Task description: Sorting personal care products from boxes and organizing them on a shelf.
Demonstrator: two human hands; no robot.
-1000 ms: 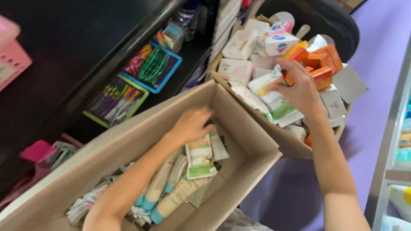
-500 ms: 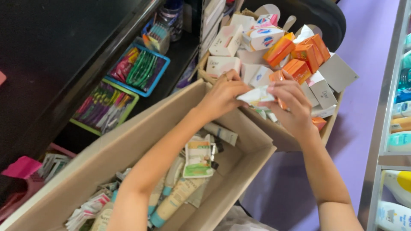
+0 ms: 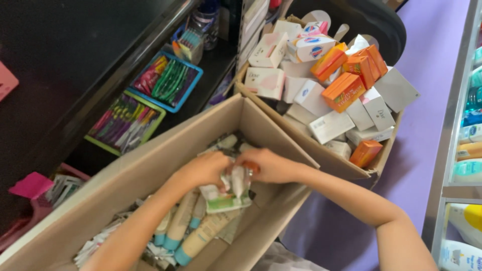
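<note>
Both my hands are down inside the near cardboard box [image 3: 150, 150]. My left hand [image 3: 203, 170] and my right hand [image 3: 268, 165] meet over a small white packet [image 3: 236, 181] and both grip it; something orange shows by my right fingers. Just under them lies a green-and-white packet [image 3: 223, 201]. Several cream tubes with blue caps [image 3: 183, 228] lie lower in the same box. What the packet is exactly is hidden by my fingers.
A second cardboard box [image 3: 321, 145] behind holds several white and orange soap cartons [image 3: 344, 90]. At the left are a blue tray [image 3: 168, 80] and a green tray [image 3: 125, 123] of small goods under a dark counter. Shelves of bottles [image 3: 469, 150] stand at the right over a purple floor.
My right hand left the far box of cartons, my left hand joined it on a white packet at the box edge, and both came down into the near box.
</note>
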